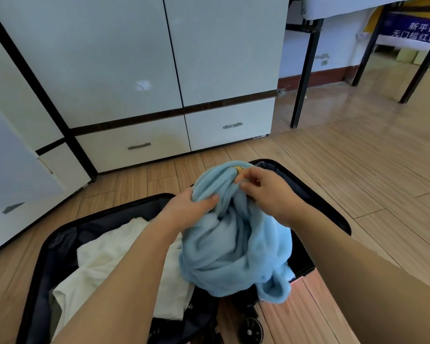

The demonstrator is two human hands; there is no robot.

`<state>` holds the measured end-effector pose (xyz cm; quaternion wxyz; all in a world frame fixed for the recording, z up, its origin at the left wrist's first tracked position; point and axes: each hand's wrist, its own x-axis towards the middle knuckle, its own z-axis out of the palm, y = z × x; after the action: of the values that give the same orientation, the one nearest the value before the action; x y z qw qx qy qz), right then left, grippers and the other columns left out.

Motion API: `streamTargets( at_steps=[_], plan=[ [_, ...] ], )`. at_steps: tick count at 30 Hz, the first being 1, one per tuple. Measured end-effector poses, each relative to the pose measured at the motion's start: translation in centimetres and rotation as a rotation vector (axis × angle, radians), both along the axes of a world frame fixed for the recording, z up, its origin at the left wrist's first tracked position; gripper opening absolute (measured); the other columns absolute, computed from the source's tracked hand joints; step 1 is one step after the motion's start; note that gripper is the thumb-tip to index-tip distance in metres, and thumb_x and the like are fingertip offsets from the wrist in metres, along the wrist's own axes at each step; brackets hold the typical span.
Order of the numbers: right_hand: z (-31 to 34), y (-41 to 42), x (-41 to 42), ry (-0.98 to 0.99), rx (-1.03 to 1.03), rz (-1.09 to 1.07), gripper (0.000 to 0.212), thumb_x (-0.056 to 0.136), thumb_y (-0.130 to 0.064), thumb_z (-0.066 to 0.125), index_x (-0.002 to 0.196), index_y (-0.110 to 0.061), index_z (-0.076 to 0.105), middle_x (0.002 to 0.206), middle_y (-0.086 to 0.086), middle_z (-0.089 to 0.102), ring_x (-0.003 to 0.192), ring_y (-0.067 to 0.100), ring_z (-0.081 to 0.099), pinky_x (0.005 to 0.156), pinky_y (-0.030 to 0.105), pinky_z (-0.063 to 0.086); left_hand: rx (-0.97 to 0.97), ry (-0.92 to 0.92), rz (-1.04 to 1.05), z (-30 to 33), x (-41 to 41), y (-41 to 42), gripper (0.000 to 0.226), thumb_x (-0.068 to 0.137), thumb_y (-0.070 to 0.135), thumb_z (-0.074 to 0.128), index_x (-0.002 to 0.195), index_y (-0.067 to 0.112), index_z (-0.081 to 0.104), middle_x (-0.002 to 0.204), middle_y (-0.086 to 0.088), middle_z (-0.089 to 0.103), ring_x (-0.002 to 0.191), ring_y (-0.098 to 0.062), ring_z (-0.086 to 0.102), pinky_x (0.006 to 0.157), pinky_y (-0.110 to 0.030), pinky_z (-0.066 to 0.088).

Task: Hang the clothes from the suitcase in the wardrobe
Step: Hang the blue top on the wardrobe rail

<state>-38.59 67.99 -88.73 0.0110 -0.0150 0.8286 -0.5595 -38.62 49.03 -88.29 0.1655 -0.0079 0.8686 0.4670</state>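
Over the open suitcase point(60, 247), my left hand point(184, 207) grips the bunched light-blue fleece garment point(233, 244), thumb pressed into its folds; my right hand point(266, 187) pinches fabric near its yellow tag point(239, 168); I judge I should find the collar before lifting; its shape is hidden in the bundle; beyond the suitcase, the wardrobe point(134, 58) stands closed, no hanger visible.

1. The light blue garment point(236, 239) is soft, fuzzy fleece-like cloth, matt.
2. The white garment point(104, 266) is plain matt cloth, creased.
3. The suitcase point(47, 247) has dark fabric lining and a smooth black rim.
4. The wardrobe point(134, 58) has smooth, slightly glossy white panels, metal-looking drawer handles point(139, 146).
5. The floor point(358, 170) is wood-look planks with a light sheen.
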Motion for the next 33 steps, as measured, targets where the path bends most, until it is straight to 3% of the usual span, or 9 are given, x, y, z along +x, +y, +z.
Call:
streamTargets(
  at_steps=[4, 8, 13, 16, 19, 23, 26, 30, 33],
  plan=[
    [1.4, 0.3, -0.2, -0.042, -0.492, -0.045, 0.021, 0.099, -0.010, 0.049, 0.084, -0.016, 0.062, 0.076, -0.003, 0.065, 0.068, 0.007, 0.060, 0.067, 0.028, 0.050, 0.356, -0.146, 0.303, 0.6, -0.1, 0.9, 0.026, 0.092, 0.042, 0.060, 0.103, 0.019, 0.064, 0.100, -0.007, 0.070, 0.093, -0.024, 0.065, 0.090, -0.042, 0.053],
    [2.1, 3.5, -0.7, 0.006, -0.870, -0.532, 0.022, 0.098, -0.003, 0.046, 0.082, -0.009, 0.060, 0.076, 0.004, 0.065, 0.070, 0.014, 0.062, 0.065, 0.027, 0.055, 0.927, -0.498, 0.574, 1.6, -0.7, -1.5, 0.031, 0.097, 0.034, 0.052, 0.099, 0.006, 0.065, 0.087, -0.013, 0.071, 0.078, -0.025, 0.067, 0.066, -0.040, 0.055],
    [-0.6, 4.6, -0.9, -0.045, -0.195, -0.904, 0.009, 0.092, -0.009, 0.051, 0.097, -0.013, 0.058, 0.096, 0.010, 0.065, 0.075, 0.021, 0.060, 0.066, 0.030, 0.050, 1.010, -0.537, 0.579, 1.7, -0.7, -1.9, 0.035, 0.103, 0.026, 0.041, 0.104, -0.001, 0.063, 0.076, -0.019, 0.071, 0.073, -0.029, 0.067, 0.062, -0.049, 0.054],
    [0.8, 2.0, -0.7, -0.042, -0.076, -0.564, 0.023, 0.087, -0.030, 0.061, 0.086, -0.007, 0.066, 0.082, 0.010, 0.068, 0.075, 0.027, 0.063, 0.070, 0.036, 0.052, 1.064, -0.517, 0.547, 1.7, -0.6, -0.5, 0.039, 0.102, 0.028, 0.042, 0.099, -0.004, 0.063, 0.072, -0.020, 0.071, 0.076, -0.029, 0.065, 0.065, -0.049, 0.054],
    [1.5, -0.8, 0.0, -0.276, 0.098, -0.065, 0.060, 0.073, -0.062, 0.069, 0.108, -0.014, 0.066, 0.102, 0.004, 0.068, 0.095, 0.023, 0.061, 0.068, 0.034, 0.050, 1.129, -0.421, 0.494, 2.1, -0.9, 0.9, 0.040, 0.101, 0.029, 0.044, 0.093, -0.004, 0.064, 0.077, -0.022, 0.072, 0.075, -0.033, 0.068, 0.066, -0.047, 0.055],
    [-0.4, -0.3, -0.1, -0.422, -0.344, 0.088, 0.058, 0.062, -0.029, 0.088, 0.115, -0.028, 0.065, 0.115, -0.004, 0.069, 0.112, 0.024, 0.060, 0.093, 0.048, 0.052, 1.244, -0.278, 0.369, 1.9, -1.3, 1.0, 0.050, 0.100, 0.027, 0.045, 0.071, 0.002, 0.078, 0.085, -0.018, 0.073, 0.071, -0.028, 0.073, 0.060, -0.043, 0.060],
    [-1.1, 0.5, -0.6, -0.278, -0.428, -0.073, 0.043, 0.066, -0.002, 0.079, 0.105, -0.018, 0.069, 0.106, 0.004, 0.071, 0.103, 0.025, 0.065, 0.092, 0.044, 0.053, 1.221, -0.271, 0.440, 0.9, -1.7, 0.0, 0.044, 0.098, 0.035, 0.049, 0.082, 0.005, 0.078, 0.090, -0.016, 0.074, 0.074, -0.027, 0.073, 0.058, -0.042, 0.060],
    [0.6, 1.9, -1.2, -0.040, -0.562, -0.376, 0.022, 0.082, 0.003, 0.063, 0.082, -0.018, 0.070, 0.084, 0.006, 0.068, 0.078, 0.018, 0.060, 0.073, 0.030, 0.050, 1.012, -0.383, 0.706, -2.5, -2.1, -2.3, 0.030, 0.095, 0.030, 0.058, 0.117, 0.011, 0.066, 0.097, -0.013, 0.073, 0.086, -0.027, 0.070, 0.056, -0.036, 0.058],
    [1.6, 3.5, -1.0, 0.055, -0.768, -0.380, 0.024, 0.086, 0.007, 0.056, 0.082, -0.014, 0.066, 0.076, 0.001, 0.071, 0.068, 0.010, 0.066, 0.065, 0.021, 0.054, 0.596, -0.388, 0.876, -4.5, -1.5, -3.1, 0.044, 0.089, 0.019, 0.067, 0.130, 0.011, 0.053, 0.118, -0.012, 0.063, 0.103, -0.027, 0.059, 0.083, -0.040, 0.051]
  ],
)
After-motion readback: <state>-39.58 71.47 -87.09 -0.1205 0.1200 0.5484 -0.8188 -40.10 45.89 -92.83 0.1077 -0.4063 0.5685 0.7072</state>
